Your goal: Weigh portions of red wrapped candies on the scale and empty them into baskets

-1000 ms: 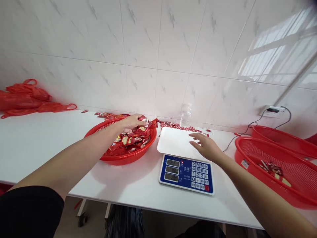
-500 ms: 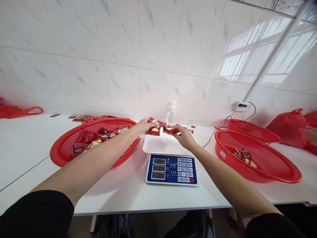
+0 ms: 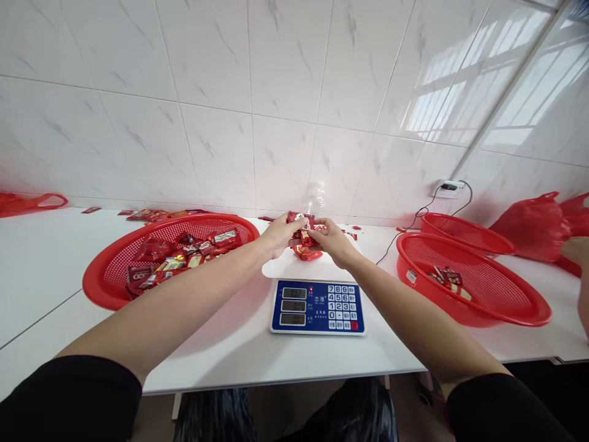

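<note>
Above the white pan point(image 3: 276, 266) of a digital scale point(image 3: 317, 307), both my hands are close together. My left hand point(image 3: 277, 237) is closed on red wrapped snack packets point(image 3: 300, 219). The fingers of my right hand point(image 3: 335, 243) pinch at the right side of the same packets, and its fingertips are partly hidden. Just below the hands, another red packet point(image 3: 307, 253) lies on the pan. The top display on the scale seems to read 0.02.
A red basket point(image 3: 105, 270) at left holds many wrapped snacks. At right, another red basket point(image 3: 478, 310) holds a few packets, with a third basket point(image 3: 464, 232) behind. Loose packets point(image 3: 154, 215), a clear bottle point(image 3: 316, 195), a cable and red bags point(image 3: 529, 224) line the wall. Another person's arm point(image 3: 582, 276) shows far right.
My hands have come together over the pan, the right one moving left to the packets. A red packet now lies on the pan, and the scale's top reading has changed.
</note>
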Tool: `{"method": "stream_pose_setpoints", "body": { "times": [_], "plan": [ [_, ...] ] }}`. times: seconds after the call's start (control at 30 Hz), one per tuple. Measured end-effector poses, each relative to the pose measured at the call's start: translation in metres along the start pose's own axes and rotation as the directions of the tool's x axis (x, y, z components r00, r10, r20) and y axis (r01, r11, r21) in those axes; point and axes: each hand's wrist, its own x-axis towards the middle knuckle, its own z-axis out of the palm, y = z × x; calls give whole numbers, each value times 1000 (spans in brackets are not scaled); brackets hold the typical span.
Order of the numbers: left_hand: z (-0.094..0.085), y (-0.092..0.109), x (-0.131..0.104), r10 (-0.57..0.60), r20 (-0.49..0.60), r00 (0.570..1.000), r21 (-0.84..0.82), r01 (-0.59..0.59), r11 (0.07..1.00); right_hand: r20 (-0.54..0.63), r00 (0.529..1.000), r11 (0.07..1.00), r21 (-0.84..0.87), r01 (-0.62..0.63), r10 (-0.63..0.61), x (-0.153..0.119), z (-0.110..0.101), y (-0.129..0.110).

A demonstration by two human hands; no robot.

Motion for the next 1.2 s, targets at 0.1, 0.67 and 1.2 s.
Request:
{"method": "stream_pose_setpoints", "body": {
  "times": [0.1, 0.67, 1.2],
  "plan": [
    [-3, 0, -1, 16, 6, 1000, 4, -16, 1000, -17, 1000, 1000, 1, -4, 4, 2, -5, 3],
    [-40, -9, 2, -116, -195, 974, 156, 147, 977, -69, 990, 966, -223, -132, 119, 35, -17, 29],
    [-26, -12, 0, -130, 13, 991, 320, 119, 940, -176, 983, 987, -160, 15, -44, 36, -27, 15]
  ]
}}
